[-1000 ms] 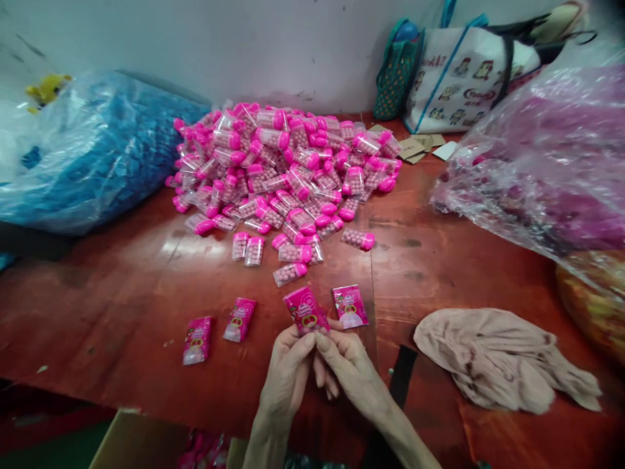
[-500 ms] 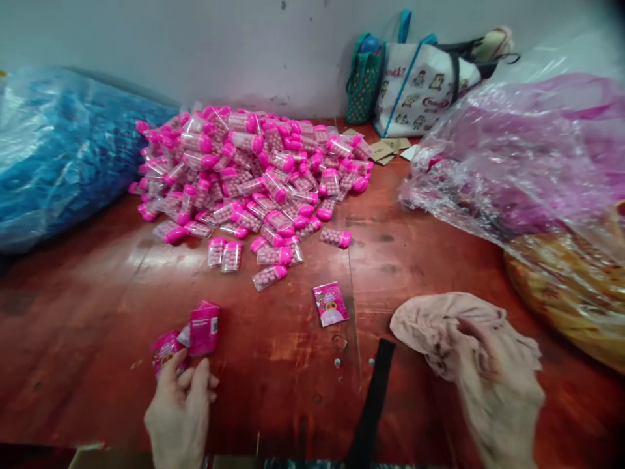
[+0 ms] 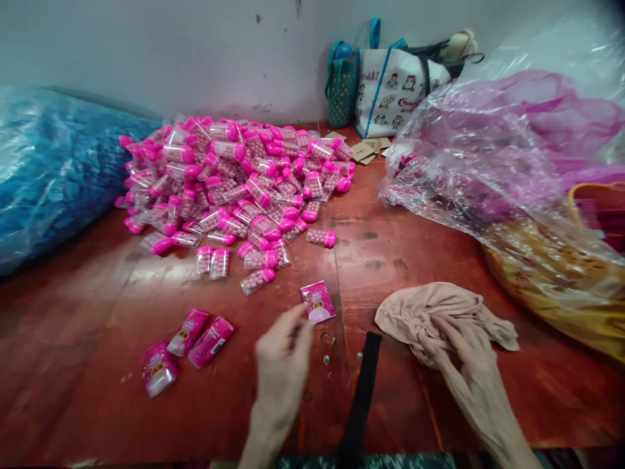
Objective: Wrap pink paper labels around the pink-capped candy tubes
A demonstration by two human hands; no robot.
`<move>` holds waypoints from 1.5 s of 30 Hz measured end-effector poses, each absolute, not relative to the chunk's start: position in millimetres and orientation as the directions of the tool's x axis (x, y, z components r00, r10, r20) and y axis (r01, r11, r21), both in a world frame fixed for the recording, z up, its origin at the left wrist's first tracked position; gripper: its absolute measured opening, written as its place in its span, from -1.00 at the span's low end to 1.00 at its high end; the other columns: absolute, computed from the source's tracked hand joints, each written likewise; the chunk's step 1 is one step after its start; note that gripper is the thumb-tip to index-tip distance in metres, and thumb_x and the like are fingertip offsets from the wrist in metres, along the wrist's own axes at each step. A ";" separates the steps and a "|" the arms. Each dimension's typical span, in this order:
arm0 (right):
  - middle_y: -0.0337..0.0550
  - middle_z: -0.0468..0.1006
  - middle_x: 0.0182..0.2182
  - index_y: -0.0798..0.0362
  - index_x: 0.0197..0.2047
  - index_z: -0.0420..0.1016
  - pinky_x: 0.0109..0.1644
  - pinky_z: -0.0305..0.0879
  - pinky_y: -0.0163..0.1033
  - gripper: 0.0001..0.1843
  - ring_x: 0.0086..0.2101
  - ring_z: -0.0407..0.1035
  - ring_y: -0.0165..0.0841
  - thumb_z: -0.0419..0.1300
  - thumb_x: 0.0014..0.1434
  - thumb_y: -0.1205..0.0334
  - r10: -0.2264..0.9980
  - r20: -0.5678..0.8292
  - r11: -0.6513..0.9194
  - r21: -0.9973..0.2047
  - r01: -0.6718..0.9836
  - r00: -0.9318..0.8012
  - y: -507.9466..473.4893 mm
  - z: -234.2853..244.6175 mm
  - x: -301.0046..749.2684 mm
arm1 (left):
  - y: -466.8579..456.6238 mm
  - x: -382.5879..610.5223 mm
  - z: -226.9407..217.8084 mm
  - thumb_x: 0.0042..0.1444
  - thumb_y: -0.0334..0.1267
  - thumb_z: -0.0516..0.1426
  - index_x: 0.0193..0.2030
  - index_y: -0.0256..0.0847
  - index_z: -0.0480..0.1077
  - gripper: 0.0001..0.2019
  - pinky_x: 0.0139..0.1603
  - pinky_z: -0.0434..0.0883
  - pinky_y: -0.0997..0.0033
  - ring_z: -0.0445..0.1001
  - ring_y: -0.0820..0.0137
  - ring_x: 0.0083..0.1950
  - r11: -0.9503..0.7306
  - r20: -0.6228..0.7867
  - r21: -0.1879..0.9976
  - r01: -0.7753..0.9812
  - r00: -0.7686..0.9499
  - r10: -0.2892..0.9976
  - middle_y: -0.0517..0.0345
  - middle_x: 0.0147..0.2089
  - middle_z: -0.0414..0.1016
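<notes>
My left hand point(image 3: 282, 355) is above the table, slightly blurred, its thumb and forefinger apart and nothing seen between them. Its fingertips come up to the lower left edge of a flat pink printed sachet point(image 3: 318, 302). On the right, my right hand point(image 3: 466, 355) has its thumb and fingers on a crumpled beige cloth point(image 3: 420, 312), bunching its folds. Left of my left hand lie a pink packet point(image 3: 159, 369), a second packet point(image 3: 188, 332) and a third packet with a barcode point(image 3: 211, 342).
Behind is a heap of clear bottles with pink caps point(image 3: 234, 176). A blue-filled plastic bag point(image 3: 58, 176) stands left, a pink plastic bag point(image 3: 463, 156) right, over a yellow bundle point(image 3: 537, 273). A black strap point(image 3: 364, 384) crosses the front. A white tote point(image 3: 395, 91) leans on the wall.
My left hand has let go of the pink packets at left and moved right to the single sachet. Those packets now lie separate. My right hand has settled onto the cloth. The view has shifted slightly.
</notes>
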State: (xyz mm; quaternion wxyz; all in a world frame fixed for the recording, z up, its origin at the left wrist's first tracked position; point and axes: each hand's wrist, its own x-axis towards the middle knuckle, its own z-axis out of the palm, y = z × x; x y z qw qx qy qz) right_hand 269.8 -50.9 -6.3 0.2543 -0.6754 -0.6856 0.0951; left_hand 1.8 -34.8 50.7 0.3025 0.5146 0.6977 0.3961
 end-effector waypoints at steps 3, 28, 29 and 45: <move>-0.02 0.39 -0.01 0.04 0.05 0.31 0.08 0.17 0.00 -0.51 0.00 0.24 -0.15 0.09 0.11 -0.03 0.983 0.161 0.035 -0.654 0.756 0.093 -60.2 -10.0 281.8 | -29.3 70.3 50.7 0.06 -0.42 0.06 0.08 -0.19 0.31 -0.60 -0.13 0.37 0.22 0.43 0.19 -0.15 -0.225 0.077 0.795 0.564 0.274 0.959 -0.07 -0.13 0.46; -0.08 0.47 -0.33 0.06 -0.31 0.45 -0.14 0.22 -0.13 -0.80 -0.27 0.32 -0.25 0.10 0.17 0.12 0.910 0.325 0.085 -0.752 0.654 0.256 -30.2 34.2 185.4 | 3.7 -41.7 35.6 0.10 -0.25 0.06 -0.11 -0.21 0.42 -0.76 0.02 0.22 0.20 0.37 0.18 -0.06 -0.010 0.346 0.627 0.779 -0.267 0.899 -0.04 -0.11 0.45; -0.11 0.46 -0.36 0.05 -0.32 0.44 -0.20 0.24 -0.19 -0.79 -0.30 0.32 -0.28 0.10 0.17 0.10 0.949 0.263 0.104 -0.777 0.620 0.171 -24.6 33.6 167.8 | 9.3 -55.7 32.6 0.10 -0.25 0.05 -0.10 -0.23 0.41 -0.75 0.02 0.22 0.18 0.36 0.17 -0.05 0.005 0.383 0.543 0.840 -0.253 0.888 -0.04 -0.10 0.45; -0.18 0.42 -0.48 0.05 -0.43 0.32 -0.32 0.09 -0.25 -0.88 -0.42 0.26 -0.31 0.12 0.14 0.27 0.954 0.274 0.096 -0.665 0.740 0.122 -1.5 -16.5 113.4 | 28.3 -28.7 3.4 0.08 -0.42 0.01 -0.17 -0.23 0.34 -0.82 -0.15 0.33 0.26 0.36 0.24 -0.19 -0.142 0.352 0.444 0.885 -0.026 0.936 0.01 -0.20 0.37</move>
